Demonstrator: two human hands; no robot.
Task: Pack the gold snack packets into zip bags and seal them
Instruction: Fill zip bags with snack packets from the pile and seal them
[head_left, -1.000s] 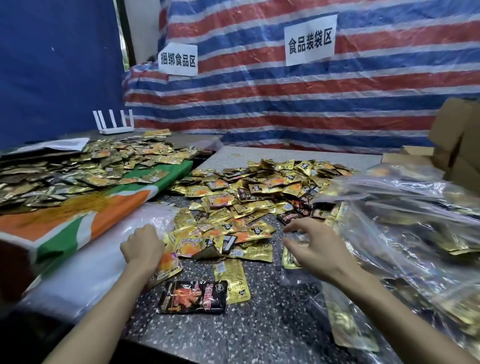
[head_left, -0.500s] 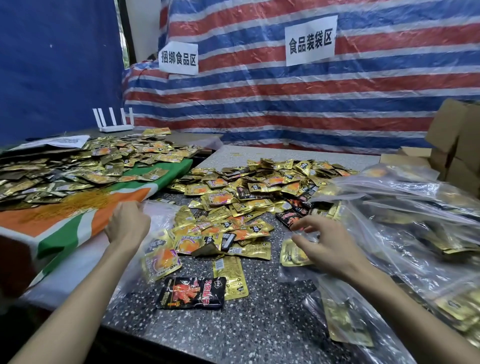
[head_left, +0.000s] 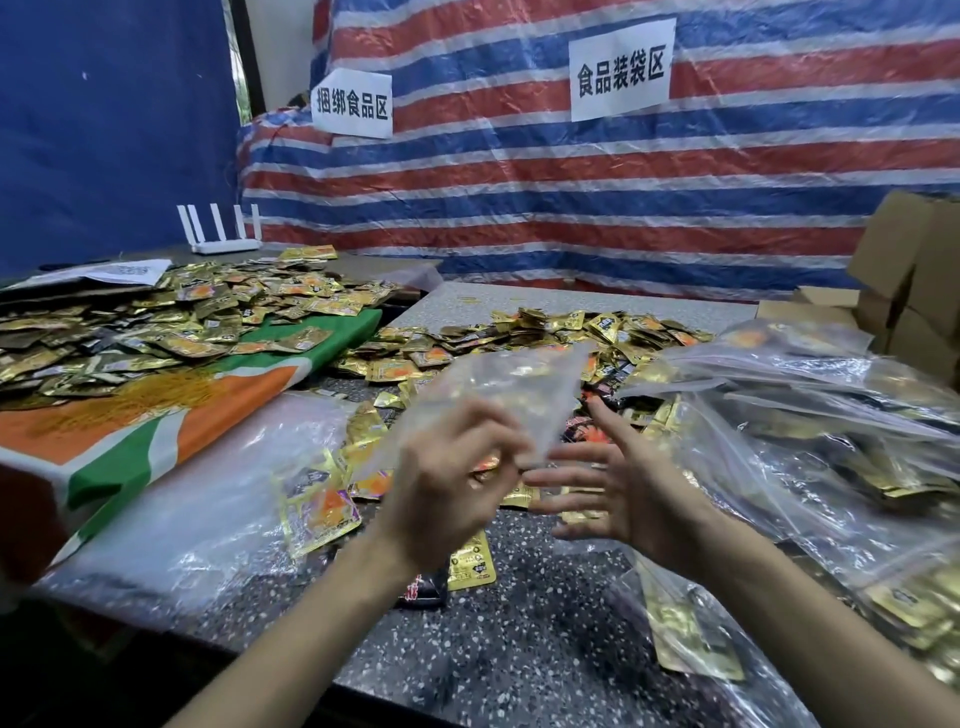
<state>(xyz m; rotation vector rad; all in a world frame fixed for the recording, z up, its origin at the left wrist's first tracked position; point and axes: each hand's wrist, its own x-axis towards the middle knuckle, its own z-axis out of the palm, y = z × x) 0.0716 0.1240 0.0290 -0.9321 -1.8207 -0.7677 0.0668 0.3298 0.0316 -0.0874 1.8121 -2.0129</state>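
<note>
My left hand (head_left: 447, 483) is raised over the speckled table (head_left: 519, 649) and pinches the lower edge of an empty clear zip bag (head_left: 498, 395), which stands up blurred in front of the packets. Beside it my right hand (head_left: 608, 493) has its fingers spread straight toward the bag's corner and holds nothing. Gold snack packets (head_left: 561, 338) lie heaped on the middle of the table. Several loose gold packets (head_left: 317, 512) sit near the front left. Filled zip bags (head_left: 831, 426) are piled at the right.
A stack of empty clear bags (head_left: 208, 493) lies front left beside an orange, green and white cloth (head_left: 156, 426) carrying another heap of packets (head_left: 130, 332). Cardboard boxes (head_left: 909, 291) stand far right. A white router (head_left: 221, 228) sits at the back. A striped tarp (head_left: 571, 182) forms the wall.
My left hand has come off the stack of empty bags with one bag and lifted it to the centre. My right hand has left the packets at the right and risen to meet it.
</note>
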